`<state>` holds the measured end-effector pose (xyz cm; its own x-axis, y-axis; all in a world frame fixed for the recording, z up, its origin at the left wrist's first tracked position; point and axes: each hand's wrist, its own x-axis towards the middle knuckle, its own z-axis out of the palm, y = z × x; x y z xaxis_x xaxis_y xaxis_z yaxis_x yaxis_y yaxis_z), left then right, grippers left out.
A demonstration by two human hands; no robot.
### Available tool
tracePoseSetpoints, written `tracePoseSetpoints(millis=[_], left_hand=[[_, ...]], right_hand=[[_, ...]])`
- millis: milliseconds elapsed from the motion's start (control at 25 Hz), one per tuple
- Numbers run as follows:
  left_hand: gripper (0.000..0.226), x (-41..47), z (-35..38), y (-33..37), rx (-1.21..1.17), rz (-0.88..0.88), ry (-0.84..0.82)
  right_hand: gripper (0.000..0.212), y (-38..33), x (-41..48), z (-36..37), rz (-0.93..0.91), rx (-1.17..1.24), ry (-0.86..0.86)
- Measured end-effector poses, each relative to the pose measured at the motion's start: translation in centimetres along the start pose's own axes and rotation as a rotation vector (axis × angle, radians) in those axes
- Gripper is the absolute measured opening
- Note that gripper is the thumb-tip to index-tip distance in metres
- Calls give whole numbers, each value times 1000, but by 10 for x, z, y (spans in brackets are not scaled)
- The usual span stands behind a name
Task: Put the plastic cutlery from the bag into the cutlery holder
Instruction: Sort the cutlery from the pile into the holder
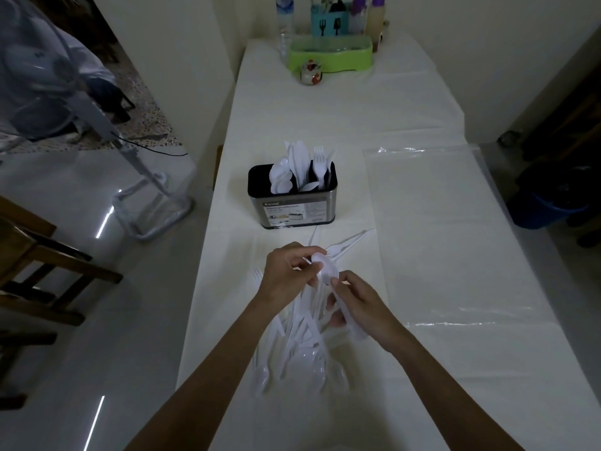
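Note:
A black and steel cutlery holder (294, 206) stands mid-table, with several white plastic spoons, knives and forks (300, 167) upright in it. Just in front of it, my left hand (287, 271) pinches a white plastic spoon (325, 270) by its bowl end. My right hand (361, 304) grips a bundle of white cutlery handles beside it. Below my hands a loose heap of white plastic cutlery (299, 356) lies on the tablecloth. A few forks (349, 240) lie between my hands and the holder. A clear plastic bag (429, 222) lies flat on the right.
At the table's far end stand a green tray (331, 55), a blue utensil caddy (330, 24), bottles (284, 27) and a small jar (310, 73). A fan stand (149, 196) and a wooden chair (42, 265) are left of the table. A blue bin (549, 206) sits at right.

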<state>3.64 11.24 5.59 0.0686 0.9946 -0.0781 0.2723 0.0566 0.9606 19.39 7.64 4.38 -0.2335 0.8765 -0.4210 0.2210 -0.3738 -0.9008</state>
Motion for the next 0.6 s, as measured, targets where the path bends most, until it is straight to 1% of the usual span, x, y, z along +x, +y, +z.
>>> tracePoseSetpoints(millis=[80,120,240,320,360,400,480,520,560,600], left_hand=[[26,3,-3,4,15,15,-43],[25,6,-6,7,-7,6,-77],[27,15,-18,18,-101,-27,-174],[27,22,-26,23,-57,-34,-149],[27,28,-30,23,-21,-38,-73],[26,35,-34,23,-2,-41,51],[29,54,-49,19,-63,-42,327],[32,66,-59,16,-124,-59,415],[36,79,-68,11,-179,-90,458],[39,95,-78,3,-213,-128,461]], right_hand=[[24,-7,7,-3,-39,-156,100],[22,-11,11,-6,-53,-210,117],[10,-23,21,-12,-92,-192,50],[9,-31,29,-15,-122,-207,18],[11,-35,33,-17,-132,-223,18],[12,-40,39,-19,-141,-229,27],[11,-55,53,-26,-151,-170,58],[9,-66,62,-30,-159,-123,72],[9,-78,71,-33,-177,-89,81],[8,-92,81,-35,-206,-79,79]])
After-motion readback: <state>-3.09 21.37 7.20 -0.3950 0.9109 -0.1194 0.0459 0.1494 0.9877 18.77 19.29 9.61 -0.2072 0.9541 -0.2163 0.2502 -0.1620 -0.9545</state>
